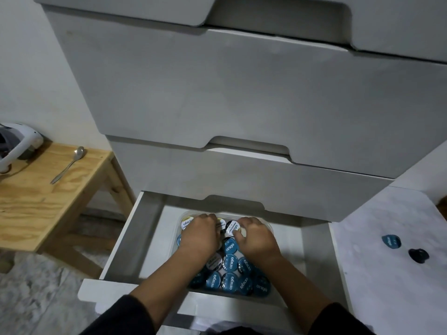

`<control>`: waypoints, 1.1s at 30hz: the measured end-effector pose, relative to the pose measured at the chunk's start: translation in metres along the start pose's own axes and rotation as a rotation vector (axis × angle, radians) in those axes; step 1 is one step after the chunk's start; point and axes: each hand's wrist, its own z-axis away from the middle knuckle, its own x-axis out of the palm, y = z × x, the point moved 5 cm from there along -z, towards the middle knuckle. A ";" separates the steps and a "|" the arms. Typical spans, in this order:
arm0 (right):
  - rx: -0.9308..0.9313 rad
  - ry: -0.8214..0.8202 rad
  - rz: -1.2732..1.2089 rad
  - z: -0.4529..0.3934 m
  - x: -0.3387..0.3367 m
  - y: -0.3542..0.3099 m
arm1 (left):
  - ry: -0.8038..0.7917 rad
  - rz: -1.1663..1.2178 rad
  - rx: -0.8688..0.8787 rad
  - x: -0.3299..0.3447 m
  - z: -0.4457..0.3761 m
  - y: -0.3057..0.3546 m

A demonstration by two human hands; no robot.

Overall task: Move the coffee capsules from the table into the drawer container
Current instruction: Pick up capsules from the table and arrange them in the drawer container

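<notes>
The bottom drawer (pixel 125 240) of a white chest is pulled out. A clear plastic container (pixel 271 230) sits in it, holding several coffee capsules (pixel 229 247), mostly with blue lids, a few white or black. Both hands reach into the container's far end. My left hand (pixel 200 234) lies palm down with fingers curled over the capsules at the back left. My right hand (pixel 256 238) is curled at the back right, thumb and fingertips against a white-lidded capsule (pixel 231 227). What the palms hide is not visible. Two more capsules, one blue (pixel 391 241) and one dark (pixel 419 255), lie on the white table (pixel 387 286) to the right.
Three closed drawers (pixel 242 93) of the chest overhang the open one. At the left stands a wooden table (pixel 36 204) with a spoon (pixel 69 164) and a white appliance (pixel 17 143). The floor below is pale and marbled.
</notes>
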 end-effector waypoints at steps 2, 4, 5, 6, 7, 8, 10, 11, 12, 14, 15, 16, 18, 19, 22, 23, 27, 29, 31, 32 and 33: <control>-0.059 0.018 0.085 0.009 -0.003 -0.003 | 0.031 -0.066 0.027 0.000 0.011 0.004; -0.116 0.066 0.152 0.019 -0.007 -0.008 | 0.082 -0.106 0.062 0.001 0.023 0.008; -0.141 0.112 0.184 0.025 -0.012 -0.011 | 0.115 -0.125 0.078 0.001 0.029 0.011; -0.168 0.183 0.210 0.031 -0.016 -0.014 | 0.151 -0.137 0.085 0.000 0.035 0.012; -0.187 0.243 0.212 0.037 -0.019 -0.014 | 0.181 -0.135 0.084 0.000 0.041 0.014; -0.211 0.302 0.197 0.044 -0.023 -0.014 | 0.203 -0.126 0.078 0.000 0.047 0.016; -0.257 0.380 0.186 0.057 -0.027 -0.009 | 0.244 -0.089 0.070 -0.001 0.058 0.020; -0.269 0.406 0.185 0.063 -0.029 -0.007 | 0.264 -0.071 0.076 -0.001 0.064 0.023; -0.272 0.432 0.182 0.069 -0.032 -0.004 | 0.280 -0.054 0.087 0.000 0.070 0.028; -0.281 0.516 0.184 0.081 -0.042 0.003 | 0.292 -0.022 0.107 0.001 0.079 0.036; -0.297 0.540 0.185 0.087 -0.048 0.007 | 0.293 -0.011 0.119 0.002 0.082 0.042; -0.320 0.564 0.192 0.093 -0.054 0.009 | 0.299 -0.008 0.137 0.002 0.084 0.048; -0.366 0.623 0.265 0.103 -0.063 0.021 | 0.302 -0.014 0.184 0.001 0.087 0.068; -0.374 0.640 0.284 0.106 -0.068 0.029 | 0.296 -0.012 0.215 0.002 0.089 0.079; -0.325 0.650 0.263 0.109 -0.087 0.063 | 0.284 0.036 0.280 0.010 0.093 0.119; -0.319 0.639 0.297 0.112 -0.094 0.075 | 0.286 0.051 0.303 0.015 0.093 0.135; -0.317 0.591 0.390 0.125 -0.130 0.130 | 0.275 0.090 0.374 0.046 0.090 0.204; -0.209 0.575 0.263 0.130 -0.150 0.170 | 0.226 0.135 0.393 0.064 0.087 0.240; -0.087 0.558 0.128 0.131 -0.167 0.212 | 0.223 0.180 0.411 0.081 0.082 0.274; -0.011 0.536 0.077 0.131 -0.170 0.237 | 0.203 0.187 0.418 0.092 0.078 0.290; 0.057 0.490 0.042 0.131 -0.172 0.261 | 0.181 0.194 0.424 0.104 0.073 0.306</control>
